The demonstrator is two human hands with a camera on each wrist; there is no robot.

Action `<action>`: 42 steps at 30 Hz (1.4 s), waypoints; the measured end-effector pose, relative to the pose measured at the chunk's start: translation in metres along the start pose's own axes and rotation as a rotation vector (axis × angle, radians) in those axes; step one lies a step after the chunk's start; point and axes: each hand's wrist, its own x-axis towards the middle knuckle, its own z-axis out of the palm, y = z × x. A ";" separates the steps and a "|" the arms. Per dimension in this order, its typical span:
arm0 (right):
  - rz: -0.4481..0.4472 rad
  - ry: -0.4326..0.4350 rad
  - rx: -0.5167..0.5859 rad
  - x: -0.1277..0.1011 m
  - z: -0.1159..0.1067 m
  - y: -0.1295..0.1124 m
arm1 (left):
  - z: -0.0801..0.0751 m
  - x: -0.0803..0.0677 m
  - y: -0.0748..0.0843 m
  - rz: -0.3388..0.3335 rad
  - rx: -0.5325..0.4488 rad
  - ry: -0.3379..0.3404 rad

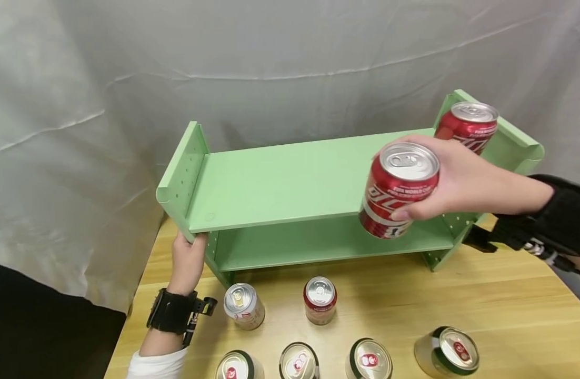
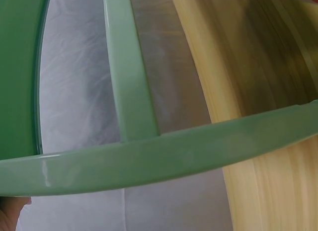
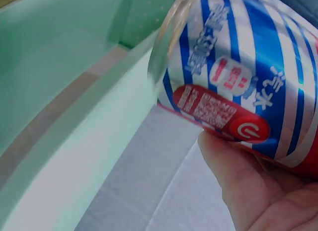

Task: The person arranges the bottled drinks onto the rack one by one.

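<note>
Holding a red can (image 1: 398,189) in our right hand (image 1: 460,181), we have it tilted in the air just in front of the top board of the green shelf (image 1: 290,181), fingers and thumb curled round its side. Our left hand (image 1: 187,263) rests at the shelf's left upright near its foot; whether those fingers grip the post or only press on it we cannot tell, and the left wrist view shows only green rails and the wood below.

We judge the risks to be these: the can leans, so it could catch the board's front edge and slip from the fingers; brought in too far right, it could knock the second red can (image 1: 467,125) standing at the right end of the top board; and a hard bump could shift the shelf.

The top board carries only that one can, and nothing shows on the lower board. Six more cans stand on the tabletop (image 1: 508,305) before the shelf.
</note>
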 end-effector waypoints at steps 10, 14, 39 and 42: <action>0.129 -0.007 0.102 0.022 -0.003 0.005 | -0.001 -0.005 0.003 -0.029 -0.020 -0.029; 0.171 -0.020 0.141 0.031 -0.004 0.007 | -0.001 -0.006 0.003 -0.030 -0.026 -0.023; 0.302 0.020 0.231 0.063 0.009 0.023 | 0.000 -0.006 0.003 -0.030 -0.021 -0.030; 0.306 0.019 0.238 0.065 0.011 0.025 | -0.001 -0.007 0.003 -0.028 -0.014 -0.028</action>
